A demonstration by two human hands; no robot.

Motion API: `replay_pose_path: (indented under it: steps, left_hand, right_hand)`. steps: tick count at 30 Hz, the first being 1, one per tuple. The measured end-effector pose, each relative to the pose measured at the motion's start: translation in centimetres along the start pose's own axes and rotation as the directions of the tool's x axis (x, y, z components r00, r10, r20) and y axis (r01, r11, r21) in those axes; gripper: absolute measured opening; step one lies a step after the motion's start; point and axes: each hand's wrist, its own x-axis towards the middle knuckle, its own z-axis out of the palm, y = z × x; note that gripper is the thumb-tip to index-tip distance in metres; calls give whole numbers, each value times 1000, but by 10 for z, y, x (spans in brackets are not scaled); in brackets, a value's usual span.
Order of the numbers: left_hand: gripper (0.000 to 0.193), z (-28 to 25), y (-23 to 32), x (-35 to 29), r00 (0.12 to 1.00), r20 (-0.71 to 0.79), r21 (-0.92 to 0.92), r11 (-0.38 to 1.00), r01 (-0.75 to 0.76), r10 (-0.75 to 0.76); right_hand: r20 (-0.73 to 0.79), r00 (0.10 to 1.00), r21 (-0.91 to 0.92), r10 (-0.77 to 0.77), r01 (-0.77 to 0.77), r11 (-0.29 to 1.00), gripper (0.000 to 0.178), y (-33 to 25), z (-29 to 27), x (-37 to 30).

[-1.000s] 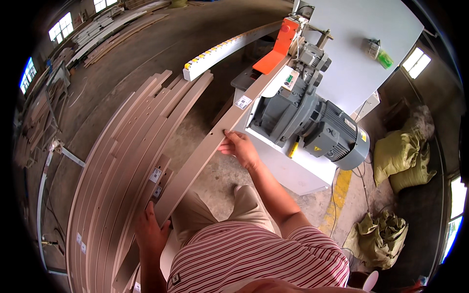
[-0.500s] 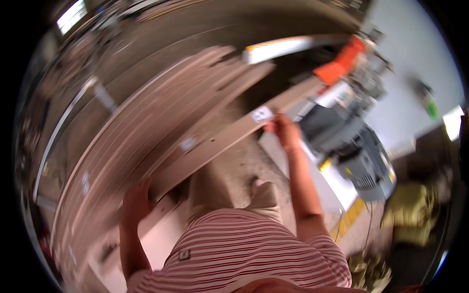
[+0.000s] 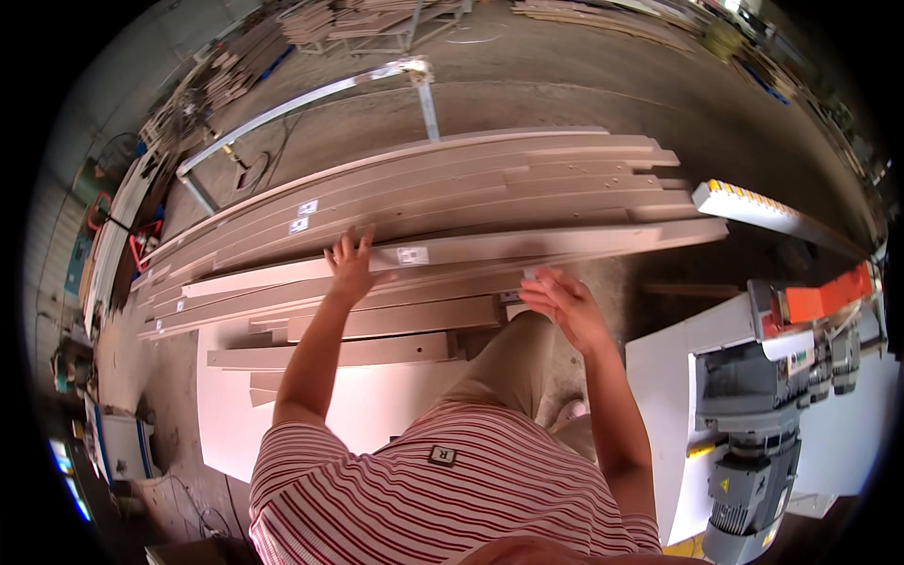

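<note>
In front of me lies a stack of long brown wooden boards (image 3: pixel 490 202), running left to right. My left hand (image 3: pixel 350 271) rests with spread fingers on the front part of the stack, at a long board (image 3: pixel 565 242) carrying a white printed label (image 3: pixel 411 256). My right hand (image 3: pixel 569 303) is at the near edge of the stack, fingers stretched out to the left and not wrapped round a board. A small pale patch shows at its fingertips; I cannot tell what it is. Shorter boards (image 3: pixel 395 320) lie nearer to me, under and beside my left forearm.
A white panel (image 3: pixel 235 424) lies below the near boards. To the right stands a machine with a grey motor (image 3: pixel 753 471), a white table (image 3: pixel 654 377) and an orange guard (image 3: pixel 829 294). A white rail (image 3: pixel 782 218) juts toward the stack. Behind it is a metal frame (image 3: pixel 311 99).
My view has swung, bringing the stack in front of me. My right hand, earlier at a labelled board near the machine, is off that board. My left hand has moved onto the stack.
</note>
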Motion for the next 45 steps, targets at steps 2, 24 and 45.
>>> replay_pose_path:
  steps: [2,24,45]
  left_hand:
    - [85,44,-27,6,970,127,11,978,209,-208]
    - [67,68,-74,43,917,-83,28,919,393,-390]
    - [57,95,-97,52,936,-262,112,955,273,-237]
  right_hand:
    - [-6,999,-114,47,-47,992,33,10,-17,-14]
    - [-807,572,-501,146,-795,342,75,263,-220,-239]
    - [-810,443,-340,383,-888,309,90,248,-208,-224]
